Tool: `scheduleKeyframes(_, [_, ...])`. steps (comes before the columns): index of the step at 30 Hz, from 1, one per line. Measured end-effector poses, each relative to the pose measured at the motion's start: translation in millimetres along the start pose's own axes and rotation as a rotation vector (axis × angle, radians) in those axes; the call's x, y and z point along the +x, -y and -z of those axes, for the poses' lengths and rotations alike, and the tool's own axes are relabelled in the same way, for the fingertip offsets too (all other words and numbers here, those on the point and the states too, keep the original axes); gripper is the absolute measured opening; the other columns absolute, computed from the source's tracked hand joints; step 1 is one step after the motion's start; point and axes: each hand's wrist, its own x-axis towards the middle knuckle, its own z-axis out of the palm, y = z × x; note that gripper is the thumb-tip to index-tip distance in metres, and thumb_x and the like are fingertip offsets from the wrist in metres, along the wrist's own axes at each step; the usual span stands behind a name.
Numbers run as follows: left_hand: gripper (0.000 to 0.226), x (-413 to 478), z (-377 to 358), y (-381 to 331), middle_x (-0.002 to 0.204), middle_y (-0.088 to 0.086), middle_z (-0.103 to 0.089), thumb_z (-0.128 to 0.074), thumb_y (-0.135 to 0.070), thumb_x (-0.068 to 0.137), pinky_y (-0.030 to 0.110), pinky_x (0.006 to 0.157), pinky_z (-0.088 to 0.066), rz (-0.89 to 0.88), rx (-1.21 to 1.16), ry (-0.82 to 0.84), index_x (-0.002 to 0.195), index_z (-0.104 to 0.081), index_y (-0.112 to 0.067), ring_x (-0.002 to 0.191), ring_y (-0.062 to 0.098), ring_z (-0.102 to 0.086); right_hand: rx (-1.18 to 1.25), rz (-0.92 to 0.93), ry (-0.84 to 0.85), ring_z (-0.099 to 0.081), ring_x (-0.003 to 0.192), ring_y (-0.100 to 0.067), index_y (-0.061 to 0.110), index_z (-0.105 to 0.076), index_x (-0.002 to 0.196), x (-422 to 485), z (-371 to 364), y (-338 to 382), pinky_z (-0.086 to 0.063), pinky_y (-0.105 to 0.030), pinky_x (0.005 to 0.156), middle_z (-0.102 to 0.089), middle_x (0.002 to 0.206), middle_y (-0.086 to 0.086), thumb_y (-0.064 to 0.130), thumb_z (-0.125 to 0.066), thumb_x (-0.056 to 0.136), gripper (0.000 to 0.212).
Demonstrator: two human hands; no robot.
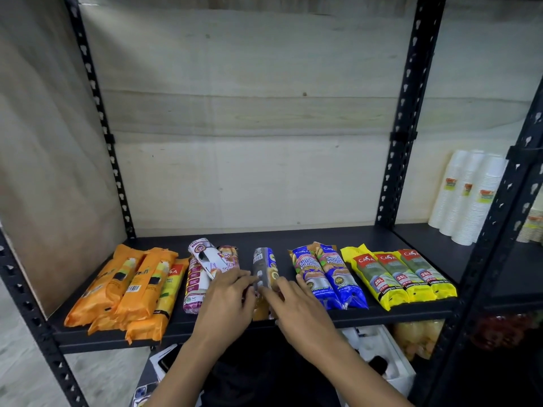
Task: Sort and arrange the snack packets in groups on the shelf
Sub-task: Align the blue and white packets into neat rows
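Shelf (367, 239) carries four sorted groups in a row along its front half: orange packets (129, 286) toward the left end, purple-and-white packets (199, 277) next, blue packets (326, 274) right of centre, yellow packets (402, 274) toward the right end. One grey-and-blue packet (266, 264) lies alone mid-shelf in the gap between the purple-and-white and blue groups. Its long axis runs front to back, and its near end reaches the front edge. Left hand (226, 304) comes in from the packet's left, its fingers (249, 279) fairly straight and touching the packet's left flank. Right hand (299, 309) comes from the right, fingers laid across the near half, thumb spread toward the blue group. Grip on both sides reads as spread and pressing, not pinching; whether any finger curls under the packet is hidden. Both hands are about equally near, and the packet sits directly ahead of them. Judgement: step in hand is squaring or shifting this packet; it looks closest in print to the blue group, so a sideways slide right seems likely. Stacked white cups (467, 195) stand on the neighbouring shelf to the right.
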Motion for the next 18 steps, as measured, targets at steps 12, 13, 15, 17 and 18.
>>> scheduleKeyframes(12, [0.024, 0, 7, 2, 0.116, -0.013, -0.067, -0.053, -0.023, 0.097, 0.029, 0.098, -0.047, 0.023, -0.145, -0.032, 0.115, -0.069, -0.025, 0.112, 0.005, -0.057, 0.136, -0.019, -0.163, -0.057, 0.085, -0.016, 0.023, -0.061, 0.111, -6, 43, -3, -0.05, -0.03, 0.067, -0.05, 0.103, 0.003, 0.024, -0.05, 0.096, 0.018])
scheduleKeyframes(13, [0.026, 1, 7, 1, 0.118, -0.012, -0.067, -0.053, -0.023, 0.097, 0.03, 0.099, -0.047, 0.022, -0.14, -0.028, 0.117, -0.068, -0.025, 0.115, 0.006, -0.056, 0.195, -0.027, -0.2, -0.056, 0.083, -0.014, 0.022, -0.062, 0.111, -3, 54, -5, -0.05, -0.029, 0.067, -0.05, 0.103, 0.003, 0.024, -0.048, 0.098, 0.02])
scheduleKeyframes(15, [0.028, 3, 5, 0, 0.123, -0.01, -0.066, -0.051, -0.025, 0.097, 0.031, 0.101, -0.047, 0.017, -0.128, -0.006, 0.121, -0.067, -0.025, 0.12, 0.008, -0.054, 0.309, -0.05, -0.271, -0.056, 0.084, -0.012, 0.022, -0.062, 0.11, 7, 76, -11, -0.05, -0.027, 0.069, -0.048, 0.105, 0.004, 0.022, -0.046, 0.099, 0.019])
scheduleKeyframes(17, [0.029, 5, 4, 1, 0.124, -0.009, -0.065, -0.051, -0.028, 0.097, 0.033, 0.101, -0.048, 0.008, -0.118, 0.011, 0.122, -0.066, -0.025, 0.121, 0.009, -0.054, 0.384, -0.106, -0.299, -0.056, 0.088, -0.009, 0.02, -0.063, 0.111, 26, 95, -19, -0.05, -0.024, 0.071, -0.049, 0.107, 0.005, 0.018, -0.047, 0.1, 0.019])
scheduleKeyframes(18, [0.03, 5, 3, 1, 0.123, -0.009, -0.065, -0.051, -0.029, 0.097, 0.033, 0.1, -0.048, 0.004, -0.11, 0.015, 0.122, -0.066, -0.024, 0.12, 0.009, -0.054, 0.422, -0.144, -0.282, -0.056, 0.09, -0.007, 0.02, -0.063, 0.112, 37, 103, -24, -0.05, -0.02, 0.071, -0.049, 0.108, 0.005, 0.017, -0.047, 0.1, 0.02])
